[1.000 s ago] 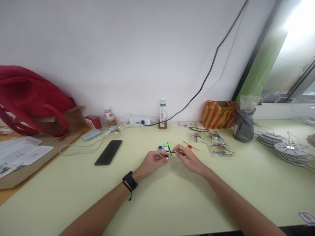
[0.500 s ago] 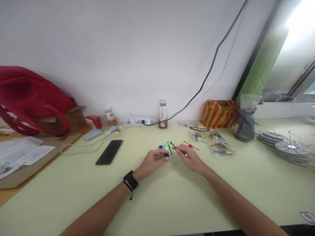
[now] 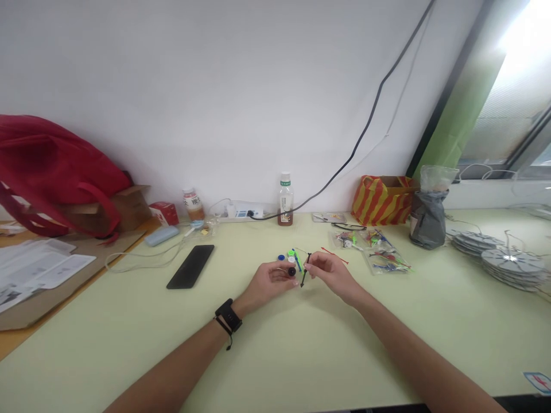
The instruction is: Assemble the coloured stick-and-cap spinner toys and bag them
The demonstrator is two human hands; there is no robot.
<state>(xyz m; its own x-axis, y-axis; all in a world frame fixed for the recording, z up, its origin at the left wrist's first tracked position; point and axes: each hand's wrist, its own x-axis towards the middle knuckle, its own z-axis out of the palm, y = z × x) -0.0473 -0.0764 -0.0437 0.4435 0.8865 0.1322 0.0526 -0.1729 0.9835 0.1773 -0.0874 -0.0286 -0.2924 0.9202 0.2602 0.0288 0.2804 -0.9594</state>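
Above the middle of the pale green table, two hands work near each other. The left hand has a curled grip, with fingers and thumb around a black round piece. The right hand has a narrow pinch on a black stick with arrow-like ends, which stands at a slant. These two parts are close but apart. The step in hand seems to be turning and presenting small parts; in my judgement, the next move calls for fine fingertip control, because the parts are thin and small. Just beyond lie a blue round piece and a white round piece.

To the right, a clear bag holds coloured sticks and round parts. The bottle by the wall contains some brown liquid. What is inside the striped bag and the grey bag, I cannot tell.
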